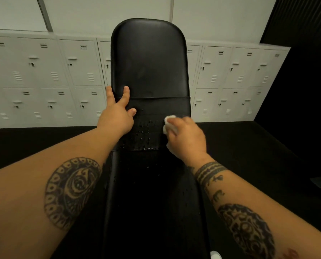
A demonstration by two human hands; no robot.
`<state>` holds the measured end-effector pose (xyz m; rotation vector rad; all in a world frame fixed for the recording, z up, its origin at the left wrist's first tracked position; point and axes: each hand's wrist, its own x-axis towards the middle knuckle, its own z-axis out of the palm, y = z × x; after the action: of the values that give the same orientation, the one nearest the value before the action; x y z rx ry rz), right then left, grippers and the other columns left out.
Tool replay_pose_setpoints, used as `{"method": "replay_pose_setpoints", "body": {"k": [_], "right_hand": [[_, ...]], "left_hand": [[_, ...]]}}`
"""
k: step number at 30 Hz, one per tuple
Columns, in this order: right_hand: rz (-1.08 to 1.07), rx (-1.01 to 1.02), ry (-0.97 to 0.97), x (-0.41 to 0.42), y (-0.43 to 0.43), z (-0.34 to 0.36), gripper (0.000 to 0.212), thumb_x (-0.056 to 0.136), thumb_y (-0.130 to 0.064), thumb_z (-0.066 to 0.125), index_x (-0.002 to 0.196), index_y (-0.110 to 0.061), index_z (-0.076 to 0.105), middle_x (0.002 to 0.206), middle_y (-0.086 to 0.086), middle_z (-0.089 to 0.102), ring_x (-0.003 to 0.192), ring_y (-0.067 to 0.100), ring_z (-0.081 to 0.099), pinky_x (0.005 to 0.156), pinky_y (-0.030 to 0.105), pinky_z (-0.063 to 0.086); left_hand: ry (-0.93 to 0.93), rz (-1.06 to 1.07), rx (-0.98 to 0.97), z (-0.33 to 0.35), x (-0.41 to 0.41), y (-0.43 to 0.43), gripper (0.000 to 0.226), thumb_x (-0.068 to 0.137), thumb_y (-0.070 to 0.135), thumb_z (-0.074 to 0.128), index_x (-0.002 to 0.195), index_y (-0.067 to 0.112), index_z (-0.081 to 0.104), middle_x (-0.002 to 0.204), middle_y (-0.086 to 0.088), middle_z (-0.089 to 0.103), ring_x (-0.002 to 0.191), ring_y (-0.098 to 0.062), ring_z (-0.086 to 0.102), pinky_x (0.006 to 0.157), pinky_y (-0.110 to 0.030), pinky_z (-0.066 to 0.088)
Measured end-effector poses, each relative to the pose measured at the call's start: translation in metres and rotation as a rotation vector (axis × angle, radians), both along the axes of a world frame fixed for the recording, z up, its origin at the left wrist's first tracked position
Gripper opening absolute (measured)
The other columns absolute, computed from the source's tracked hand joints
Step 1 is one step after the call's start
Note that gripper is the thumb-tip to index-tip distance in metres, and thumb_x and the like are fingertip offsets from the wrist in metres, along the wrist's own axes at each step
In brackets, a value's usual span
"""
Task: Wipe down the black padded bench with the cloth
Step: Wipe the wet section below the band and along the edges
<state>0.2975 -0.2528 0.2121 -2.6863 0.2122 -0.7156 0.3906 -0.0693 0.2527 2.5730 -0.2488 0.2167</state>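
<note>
Here, in the head view, the black padded bench (150, 71) runs away from the person toward a wall of white lockers (49, 79), with its far part raised as a backrest. The right hand (185, 139) is closed around a small white cloth (169, 122) and presses it on the right side of the middle pad, just beside a patch of water drops (143, 131). I think the cloth is bunched small so that the palm can push it firmly across the wet area. The left hand (116, 113) holds nothing; its fingers are spread wide, with the thumb and palm on the left edge of the bench near the seam below the backrest. It probably rests there to steady the bench, or the body, while the other hand rubs. More drops lie on the nearer pad, so the wiping is, in my judgement, only partly done. No brand, label or readable writing shows on the bench, the cloth or the lockers; the locker doors carry only vent slits and small locks.
</note>
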Motion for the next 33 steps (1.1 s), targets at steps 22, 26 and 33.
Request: {"method": "replay_pose_setpoints", "body": {"k": [22,26,33], "right_hand": [[0.573,1.568,0.245,-0.019,0.089,0.061,0.068,0.098,-0.069,0.022,0.130,-0.025,0.063,0.124,0.002,0.070,0.114,0.022,0.066,0.102,0.048,0.049],[0.306,1.204,0.051,-0.013,0.051,0.067,0.033,0.102,-0.042,0.048,0.117,-0.021,0.068,0.115,-0.004,0.072,0.110,0.022,0.065,0.089,0.036,0.050],[-0.315,0.814,-0.129,0.038,-0.021,0.041,0.046,0.098,-0.041,0.051,0.140,-0.022,0.049,0.143,0.004,0.044,0.129,0.029,0.047,0.108,0.050,0.041]], "left_hand": [[0.253,-0.187,-0.652,0.041,-0.052,0.033,0.041,0.095,0.052,0.063,0.132,0.042,0.052,0.120,0.002,0.065,0.108,-0.021,0.064,0.098,-0.048,0.053],[0.155,0.025,-0.695,0.034,-0.036,0.068,0.050,0.099,0.041,0.061,0.141,0.025,0.037,0.123,-0.006,0.059,0.100,-0.021,0.061,0.092,-0.046,0.052],[-0.185,-0.030,-0.347,0.019,-0.020,0.065,0.019,0.101,0.037,0.057,0.117,0.028,0.060,0.111,0.005,0.059,0.100,-0.014,0.056,0.078,-0.029,0.041]]}}
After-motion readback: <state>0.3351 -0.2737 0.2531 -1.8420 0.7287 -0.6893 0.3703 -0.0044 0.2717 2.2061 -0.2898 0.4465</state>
